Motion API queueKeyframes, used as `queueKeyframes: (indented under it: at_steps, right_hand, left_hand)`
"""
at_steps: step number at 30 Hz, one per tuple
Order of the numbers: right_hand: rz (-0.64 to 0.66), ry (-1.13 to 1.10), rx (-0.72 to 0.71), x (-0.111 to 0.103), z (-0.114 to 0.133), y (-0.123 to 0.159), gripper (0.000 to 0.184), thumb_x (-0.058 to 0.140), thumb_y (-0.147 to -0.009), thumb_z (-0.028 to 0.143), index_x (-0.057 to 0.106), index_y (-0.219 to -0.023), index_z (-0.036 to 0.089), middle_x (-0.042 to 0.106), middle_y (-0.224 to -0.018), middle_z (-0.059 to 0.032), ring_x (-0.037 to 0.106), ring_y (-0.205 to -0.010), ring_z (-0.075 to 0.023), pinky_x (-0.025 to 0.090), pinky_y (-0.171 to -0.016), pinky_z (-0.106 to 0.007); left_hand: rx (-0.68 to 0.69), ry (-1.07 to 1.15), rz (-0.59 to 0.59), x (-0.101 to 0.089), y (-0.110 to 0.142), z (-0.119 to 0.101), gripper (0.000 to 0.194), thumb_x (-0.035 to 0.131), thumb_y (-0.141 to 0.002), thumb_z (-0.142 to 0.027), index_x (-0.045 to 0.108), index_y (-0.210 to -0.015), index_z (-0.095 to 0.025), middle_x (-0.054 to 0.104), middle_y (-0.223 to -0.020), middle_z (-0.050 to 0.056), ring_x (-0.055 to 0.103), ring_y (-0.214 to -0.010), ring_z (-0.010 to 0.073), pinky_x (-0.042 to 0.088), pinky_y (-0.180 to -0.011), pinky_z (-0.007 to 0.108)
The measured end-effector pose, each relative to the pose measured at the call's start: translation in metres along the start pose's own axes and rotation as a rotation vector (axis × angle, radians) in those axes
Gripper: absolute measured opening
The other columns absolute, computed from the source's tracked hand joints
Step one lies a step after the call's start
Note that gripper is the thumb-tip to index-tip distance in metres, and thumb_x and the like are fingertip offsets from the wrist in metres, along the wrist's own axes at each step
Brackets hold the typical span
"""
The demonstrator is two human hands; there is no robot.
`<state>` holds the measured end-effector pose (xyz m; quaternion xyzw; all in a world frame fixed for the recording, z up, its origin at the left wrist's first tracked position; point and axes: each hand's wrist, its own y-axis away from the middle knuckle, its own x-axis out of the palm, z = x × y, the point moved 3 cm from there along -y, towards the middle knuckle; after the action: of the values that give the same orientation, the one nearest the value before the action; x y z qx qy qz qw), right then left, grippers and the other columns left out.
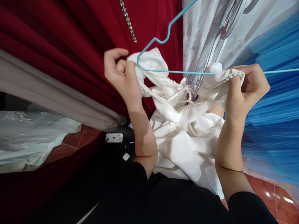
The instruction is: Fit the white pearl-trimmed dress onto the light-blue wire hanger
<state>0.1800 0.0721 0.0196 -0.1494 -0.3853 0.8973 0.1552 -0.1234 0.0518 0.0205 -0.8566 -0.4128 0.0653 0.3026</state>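
Note:
A white dress [187,149] with pearl-like beads along its neckline hangs spread between my two hands. My left hand [122,73] is closed on one beaded shoulder edge, its fingers curled around the cloth. On the opposite side, my right hand [249,87] pinches the other beaded shoulder edge between thumb and fingers. A light-blue wire hanger [177,72] runs across the top of the dress, its left corner lying over the left shoulder cloth. Part of its lower bar passes behind my right hand and the cloth there. Thin ribbon-like laces [188,95] show inside the dress opening.
Red fabric [93,37] hangs ahead and to the left, with a jewelled strip [128,21] on it. Blue tulle [275,102] hangs at right. A phone [114,137] and a small white case [126,156] rest on a dark surface. Reddish tiles [266,193] cover the floor.

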Motion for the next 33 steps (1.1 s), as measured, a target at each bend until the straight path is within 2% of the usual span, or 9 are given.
queueKeyframes:
  at_steps: [4, 8, 12, 17, 22, 24, 26, 30, 33]
  right_hand:
    - [0.002, -0.038, 0.010, 0.002, -0.001, 0.002, 0.019, 0.061, -0.089, 0.018, 0.061, -0.072, 0.024, 0.065, -0.075, -0.0033, 0.055, -0.068, -0.0144, 0.046, -0.067, -0.031]
    - [-0.014, -0.082, 0.006, 0.004, -0.001, 0.005, 0.017, 0.062, -0.089, 0.017, 0.062, -0.073, 0.024, 0.065, -0.074, -0.0032, 0.053, -0.067, -0.0130, 0.044, -0.065, -0.030]
    - [-0.002, -0.067, 0.036, 0.005, 0.000, 0.007, 0.019, 0.063, -0.092, 0.029, 0.062, -0.074, 0.024, 0.059, -0.070, -0.0010, 0.052, -0.067, -0.0134, 0.047, -0.067, -0.031]
    - [-0.004, -0.112, 0.067, 0.004, 0.001, 0.009, 0.023, 0.064, -0.091, 0.036, 0.062, -0.073, 0.023, 0.057, -0.070, 0.0019, 0.052, -0.066, -0.0124, 0.049, -0.069, -0.032]
    - [0.002, -0.165, 0.057, 0.004, -0.002, 0.010, 0.012, 0.064, -0.087, 0.024, 0.065, -0.076, 0.021, 0.056, -0.069, 0.0031, 0.050, -0.065, -0.0106, 0.043, -0.064, -0.028]
    - [0.001, -0.170, 0.053, 0.004, -0.002, 0.011, 0.010, 0.063, -0.087, 0.021, 0.065, -0.077, 0.021, 0.056, -0.070, 0.0033, 0.050, -0.065, -0.0098, 0.042, -0.062, -0.027]
    - [-0.011, -0.176, 0.047, 0.004, -0.002, 0.012, 0.010, 0.064, -0.087, 0.022, 0.065, -0.077, 0.021, 0.056, -0.070, 0.0035, 0.049, -0.063, -0.0093, 0.043, -0.062, -0.027]
    - [-0.007, -0.175, 0.038, 0.004, 0.001, 0.013, 0.009, 0.064, -0.088, 0.023, 0.064, -0.080, 0.021, 0.054, -0.072, 0.0030, 0.050, -0.063, -0.0097, 0.046, -0.062, -0.028]
    - [0.016, -0.163, 0.009, 0.005, 0.005, 0.017, 0.006, 0.061, -0.089, 0.022, 0.067, -0.088, 0.023, 0.059, -0.078, 0.0012, 0.056, -0.069, -0.0116, 0.049, -0.064, -0.030]
  left_hand:
    - [0.156, -0.168, 0.213, 0.021, -0.035, -0.029, 0.025, 0.063, -0.081, 0.008, 0.061, -0.082, -0.017, 0.060, -0.079, -0.002, 0.057, -0.066, 0.0069, 0.055, -0.066, 0.020]
    - [0.290, -0.269, 0.338, 0.035, -0.031, -0.048, 0.025, 0.066, -0.077, 0.007, 0.062, -0.083, -0.017, 0.056, -0.069, -0.006, 0.039, -0.049, 0.0022, 0.044, -0.045, 0.014]
    - [0.309, -0.164, 0.373, 0.039, -0.014, -0.073, 0.027, 0.065, -0.082, 0.009, 0.065, -0.092, -0.016, 0.062, -0.085, -0.003, 0.053, -0.061, 0.0030, 0.053, -0.057, 0.013]
    - [0.127, 0.037, 0.396, 0.052, -0.002, -0.089, 0.033, 0.078, -0.079, 0.004, 0.065, -0.099, -0.019, 0.063, -0.102, -0.010, 0.066, -0.091, 0.0062, 0.055, -0.072, 0.015]
    - [0.392, 0.307, 0.440, 0.053, 0.060, -0.091, 0.013, 0.063, -0.100, -0.028, 0.070, -0.110, -0.022, 0.067, -0.105, 0.002, 0.065, -0.084, 0.0123, 0.052, -0.073, 0.029]
    - [0.109, 0.212, 0.737, 0.063, 0.094, -0.075, 0.030, 0.052, -0.104, -0.039, 0.071, -0.090, -0.020, 0.066, -0.079, 0.002, 0.063, -0.076, 0.0137, 0.052, -0.072, 0.031]
    - [-0.112, 0.108, 0.857, 0.071, 0.121, -0.060, 0.038, 0.046, -0.105, -0.047, 0.069, -0.091, -0.019, 0.069, -0.084, 0.005, 0.066, -0.081, 0.0171, 0.055, -0.078, 0.034]
    - [-0.280, 0.327, 0.596, 0.086, 0.130, -0.047, 0.034, 0.049, -0.102, -0.053, 0.062, -0.109, -0.023, 0.067, -0.126, 0.011, 0.064, -0.121, 0.0248, 0.052, -0.107, 0.043]
    - [-0.439, 0.649, 0.527, 0.097, 0.124, -0.050, 0.034, 0.035, -0.107, -0.049, 0.055, -0.103, -0.022, 0.068, -0.117, 0.009, 0.064, -0.127, 0.0253, 0.050, -0.110, 0.046]
